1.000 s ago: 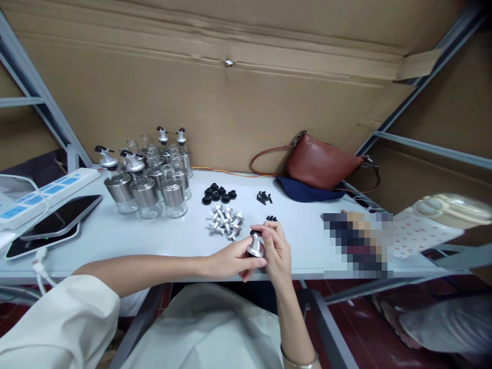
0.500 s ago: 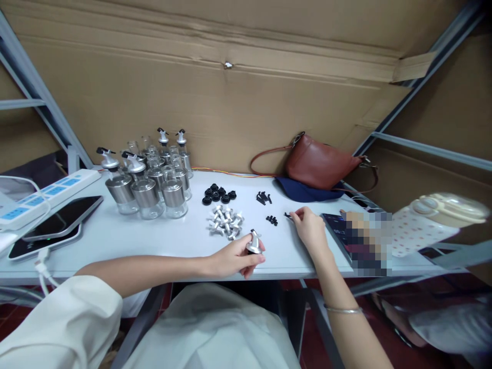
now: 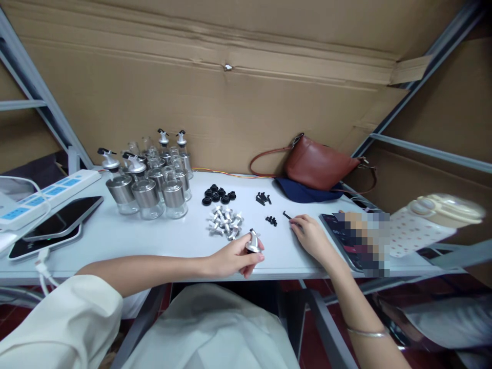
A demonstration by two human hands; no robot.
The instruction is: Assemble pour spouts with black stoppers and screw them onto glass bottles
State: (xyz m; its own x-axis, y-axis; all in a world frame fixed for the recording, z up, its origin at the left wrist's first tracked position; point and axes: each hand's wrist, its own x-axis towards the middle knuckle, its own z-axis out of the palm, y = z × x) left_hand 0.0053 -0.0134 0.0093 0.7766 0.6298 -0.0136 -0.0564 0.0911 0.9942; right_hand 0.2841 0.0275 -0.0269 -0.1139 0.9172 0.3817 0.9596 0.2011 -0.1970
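Observation:
Near the table's front edge, my left hand is closed around a silver pourer spout with a black base, held upright. To its right, my right hand is low over the tabletop, its fingertips closed at the near end of a small black lever. Small black caps lie just left of that hand. Behind them is a little pile of black levers. Silver spouts are heaped beyond my left hand, with black stoppers grouped behind.
Glass bottles with steel bands stand at the left, some topped with spouts. Further left are a power strip and a phone. A brown bag sits on dark blue cloth; another phone and a dotted bottle are right.
My right hand has lowered and turned flatter, moving slightly back toward me; more of the black lever now shows beyond its fingertips. My left hand keeps the spout almost still.

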